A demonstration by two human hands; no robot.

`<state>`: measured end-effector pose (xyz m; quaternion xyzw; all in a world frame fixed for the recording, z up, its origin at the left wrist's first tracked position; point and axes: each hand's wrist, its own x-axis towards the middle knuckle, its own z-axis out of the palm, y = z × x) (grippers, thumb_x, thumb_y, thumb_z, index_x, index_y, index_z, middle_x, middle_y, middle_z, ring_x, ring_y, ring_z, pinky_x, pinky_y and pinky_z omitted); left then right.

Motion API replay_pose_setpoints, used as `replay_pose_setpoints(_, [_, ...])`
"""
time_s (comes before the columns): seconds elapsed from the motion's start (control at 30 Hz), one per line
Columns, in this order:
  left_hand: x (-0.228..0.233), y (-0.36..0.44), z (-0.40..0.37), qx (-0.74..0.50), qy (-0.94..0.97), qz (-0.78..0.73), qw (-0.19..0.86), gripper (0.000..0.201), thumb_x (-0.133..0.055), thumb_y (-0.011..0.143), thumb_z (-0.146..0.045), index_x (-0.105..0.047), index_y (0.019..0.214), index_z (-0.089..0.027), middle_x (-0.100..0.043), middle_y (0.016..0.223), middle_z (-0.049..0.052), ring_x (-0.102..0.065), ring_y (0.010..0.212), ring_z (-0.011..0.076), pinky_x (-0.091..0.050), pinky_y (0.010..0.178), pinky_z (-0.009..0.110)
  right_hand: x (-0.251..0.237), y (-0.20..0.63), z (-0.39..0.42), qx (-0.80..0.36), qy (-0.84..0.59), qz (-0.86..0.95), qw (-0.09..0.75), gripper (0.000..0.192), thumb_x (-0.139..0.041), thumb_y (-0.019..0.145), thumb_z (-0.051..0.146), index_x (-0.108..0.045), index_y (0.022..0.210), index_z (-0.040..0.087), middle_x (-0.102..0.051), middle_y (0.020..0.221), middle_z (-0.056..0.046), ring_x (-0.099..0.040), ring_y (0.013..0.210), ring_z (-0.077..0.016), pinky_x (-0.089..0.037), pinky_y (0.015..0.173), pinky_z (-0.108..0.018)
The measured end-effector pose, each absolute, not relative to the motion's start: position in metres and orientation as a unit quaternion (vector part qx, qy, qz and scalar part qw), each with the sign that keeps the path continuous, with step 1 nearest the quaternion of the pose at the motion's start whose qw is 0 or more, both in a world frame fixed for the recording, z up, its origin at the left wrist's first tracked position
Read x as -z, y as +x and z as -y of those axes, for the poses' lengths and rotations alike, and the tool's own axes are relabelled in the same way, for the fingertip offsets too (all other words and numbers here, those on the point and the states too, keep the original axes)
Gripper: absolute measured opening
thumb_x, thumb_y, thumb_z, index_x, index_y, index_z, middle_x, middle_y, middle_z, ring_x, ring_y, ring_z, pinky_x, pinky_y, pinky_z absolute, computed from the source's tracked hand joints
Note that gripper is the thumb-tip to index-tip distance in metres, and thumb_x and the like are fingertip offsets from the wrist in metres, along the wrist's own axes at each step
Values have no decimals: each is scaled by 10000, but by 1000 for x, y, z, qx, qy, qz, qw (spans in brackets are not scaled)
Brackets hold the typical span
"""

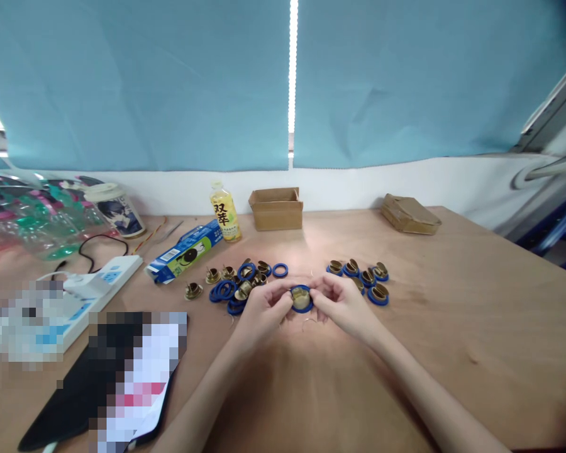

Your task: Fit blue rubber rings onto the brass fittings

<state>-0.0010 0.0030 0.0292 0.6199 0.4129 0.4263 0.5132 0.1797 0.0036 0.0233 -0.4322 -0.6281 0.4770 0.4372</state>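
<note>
Between the fingertips of both hands is a round brass fitting (301, 298) with a blue ring around its rim. My left hand (266, 307) pinches its left side, and my right hand (343, 306) pinches the right side. Just left of my left hand lies a pile of loose blue rings (223, 290) mixed with brass fittings (243, 290). Three bare brass pieces, one of them a fitting (193, 290), stand at the pile's left. One blue ring (280, 275) lies apart behind my left hand. Beyond my right hand sit several ringed brass fittings (378, 294), partly hidden by it.
At the back stand an open cardboard box (278, 216), a yellow drink bottle (226, 214) and a flattened carton (410, 215). A blue box (186, 251), a power strip (117, 272), a cup (120, 214), clear bottles (42, 220) and a blurred phone-like device (108, 377) occupy the left.
</note>
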Motion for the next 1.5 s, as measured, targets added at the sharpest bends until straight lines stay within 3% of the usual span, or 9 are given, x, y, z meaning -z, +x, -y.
replay_pose_setpoints(0.23, [-35,-8,-2,-400,610,-413,545,284,-626,851,-314,-749,1066,-174,-719,796,46,-583,570,103,-479,545,221,-27,184,-3,-510,-406,612,448,93,-606,819,251,-620,832,160,-608,565,37,-544,423,-93,-447,428,-203])
replay_pose_setpoints(0.5, [-31,-2,-2,-430,573,-406,567,351,-643,877,-417,-707,1112,-165,-722,821,54,-642,652,135,-508,632,253,-25,179,-7,-478,-421,603,480,219,-581,865,390,-619,867,174,-608,622,24,-549,467,-110,-460,452,-236])
replay_pose_setpoints(0.67, [-32,2,0,-414,539,-386,624,452,-626,883,-436,-600,1227,-144,-702,766,43,-655,658,145,-473,579,234,-20,179,-12,-490,-419,587,490,269,-599,854,435,-621,874,168,-586,602,29,-525,462,-106,-443,448,-235])
replay_pose_setpoints(1.0, [-35,0,3,-404,539,-388,629,469,-599,838,-272,-524,1286,-155,-682,668,-3,-626,577,129,-444,573,234,-22,182,-9,-602,-375,556,433,266,-559,827,276,-630,1061,171,-655,713,6,-620,568,-128,-511,577,-275])
replay_pose_setpoints(1.5, [-30,2,1,-415,542,-397,614,532,-594,787,-228,-532,1310,-153,-663,631,-15,-587,541,116,-397,525,213,-32,185,-4,-574,-376,599,413,368,-521,770,145,-603,1126,187,-551,673,49,-467,496,-89,-391,500,-235])
